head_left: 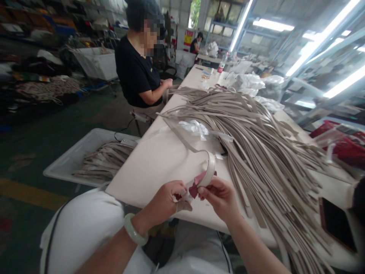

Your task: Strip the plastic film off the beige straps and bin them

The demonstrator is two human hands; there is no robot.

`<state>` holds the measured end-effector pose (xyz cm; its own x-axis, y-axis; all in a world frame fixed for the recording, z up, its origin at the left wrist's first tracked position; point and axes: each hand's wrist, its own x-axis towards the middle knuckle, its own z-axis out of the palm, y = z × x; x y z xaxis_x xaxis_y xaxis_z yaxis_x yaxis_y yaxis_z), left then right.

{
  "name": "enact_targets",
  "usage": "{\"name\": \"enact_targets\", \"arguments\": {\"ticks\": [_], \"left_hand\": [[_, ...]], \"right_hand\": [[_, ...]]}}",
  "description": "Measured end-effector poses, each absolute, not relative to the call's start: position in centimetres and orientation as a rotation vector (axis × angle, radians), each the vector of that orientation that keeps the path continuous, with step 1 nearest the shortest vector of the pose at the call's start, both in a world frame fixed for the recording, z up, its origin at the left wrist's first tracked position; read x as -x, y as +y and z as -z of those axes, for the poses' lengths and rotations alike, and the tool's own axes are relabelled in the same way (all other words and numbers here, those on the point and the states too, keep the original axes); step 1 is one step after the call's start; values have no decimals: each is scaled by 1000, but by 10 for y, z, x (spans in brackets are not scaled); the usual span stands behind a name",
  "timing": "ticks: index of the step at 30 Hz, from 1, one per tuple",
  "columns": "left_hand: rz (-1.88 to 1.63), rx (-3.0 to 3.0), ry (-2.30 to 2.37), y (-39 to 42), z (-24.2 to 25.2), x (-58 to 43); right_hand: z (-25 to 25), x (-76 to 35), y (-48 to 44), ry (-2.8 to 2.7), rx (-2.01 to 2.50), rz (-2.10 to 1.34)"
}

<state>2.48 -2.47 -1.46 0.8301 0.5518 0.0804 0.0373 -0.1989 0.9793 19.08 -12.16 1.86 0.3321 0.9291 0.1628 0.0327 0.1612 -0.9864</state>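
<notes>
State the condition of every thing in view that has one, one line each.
Held strap: bent into a curve
Pink piece: against the held strap
Left hand: fingers bent
Right hand: pinching the held strap
Bracelet: worn on left wrist
Strap heap: loose, spread across the table
Bin: open-topped, straps inside
Phone: lying flat, screen dark
Bottle: upright
Clear bags: crumpled
Overhead lights: lit
</notes>
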Motion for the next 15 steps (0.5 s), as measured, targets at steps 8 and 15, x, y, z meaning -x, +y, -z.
{"name": "enact_targets", "arguments": {"ticks": [8, 15], "left_hand": [[-484, -1720, 486, -24, 14, -24], [-481, -1668, 476, -24, 14, -23]], "right_hand": [[-8, -188, -117, -863, 1237, -853], [-6, -188, -114, -884, 1221, -907]]}}
